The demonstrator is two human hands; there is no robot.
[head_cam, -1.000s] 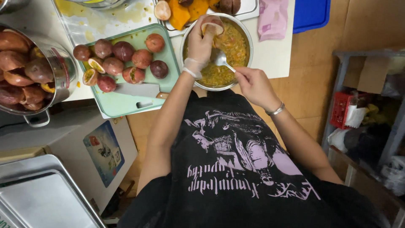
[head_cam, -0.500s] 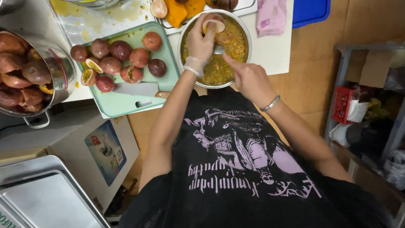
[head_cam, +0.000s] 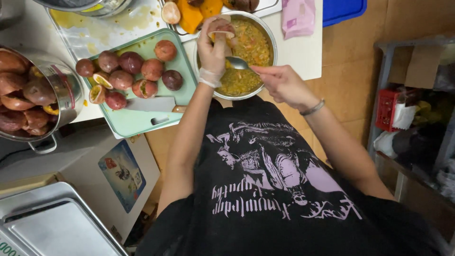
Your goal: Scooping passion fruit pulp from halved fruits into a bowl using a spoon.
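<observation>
White counter up top: my left hand (head_cam: 213,47) grips a passion fruit half (head_cam: 221,28) over the pulp-filled bowl (head_cam: 270,35) at 12, right hand (head_cam: 279,85) pinching the spoon (head_cam: 238,63). Whole fruits (head_cam: 130,71) wait on the tray at 10.

Left hand (head_cam: 214,45) seen at upper centre of frame, gloved in thin clear film, fingers (head_cam: 221,27) curled shut around small rounded item, wrist bent slightly. Left forearm bare, stretched from lower centre-left up toward top of frame, elbow low. Right hand (head_cam: 280,83) placed right of centre, lower than left, bare, fingers (head_cam: 260,71) pinched on thin handle pointing left. Bracelet worn on right wrist. Right forearm bare, angled down toward lower right. Hands held near, not touching.
</observation>
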